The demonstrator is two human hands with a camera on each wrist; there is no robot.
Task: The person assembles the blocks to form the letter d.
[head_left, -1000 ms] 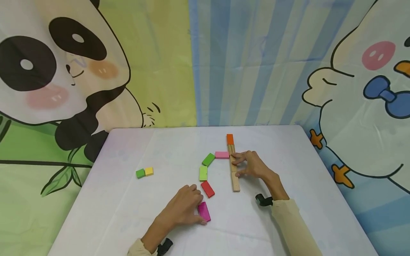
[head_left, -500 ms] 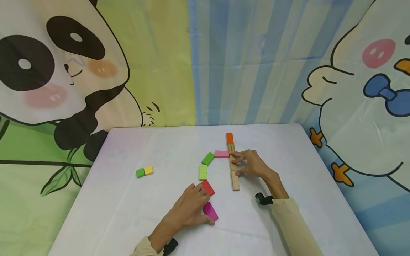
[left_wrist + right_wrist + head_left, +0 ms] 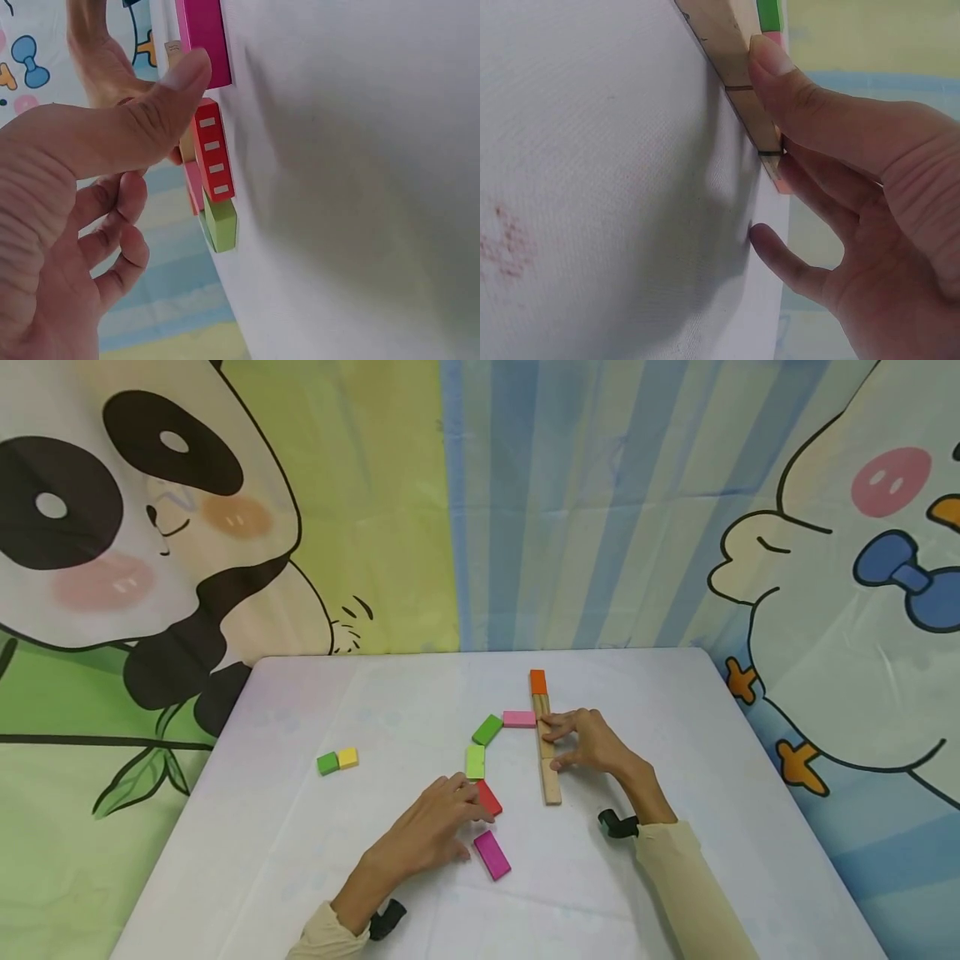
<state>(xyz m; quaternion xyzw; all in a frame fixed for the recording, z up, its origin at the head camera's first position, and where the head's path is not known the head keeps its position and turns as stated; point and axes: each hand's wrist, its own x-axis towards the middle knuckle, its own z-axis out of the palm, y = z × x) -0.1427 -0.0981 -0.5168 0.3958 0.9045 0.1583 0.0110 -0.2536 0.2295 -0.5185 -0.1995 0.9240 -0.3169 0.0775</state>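
Observation:
My left hand [image 3: 427,828] hovers beside a red block [image 3: 487,797], its fingers loosely bent over the block's left end; whether they touch it I cannot tell. Just past its thumb a magenta block [image 3: 492,855] lies slanted on the table, released. The left wrist view shows the thumb [image 3: 150,124] close to the magenta block [image 3: 204,45] and the red block [image 3: 214,150] with white squares. My right hand [image 3: 596,745] rests its thumb and fingertips on a straight row of plain wooden blocks [image 3: 550,781], topped by an orange block [image 3: 537,682].
A pink block [image 3: 519,719], a dark green block [image 3: 487,729] and a light green block [image 3: 476,762] curve leftward from the wooden row. Apart on the left, a green block [image 3: 327,763] and a yellow block [image 3: 348,758] touch. A printed curtain stands behind the white table [image 3: 637,693].
My left hand has shifted the magenta block rightward and tilted it, then let go and drawn back up and left towards the red block. The right hand stays in place.

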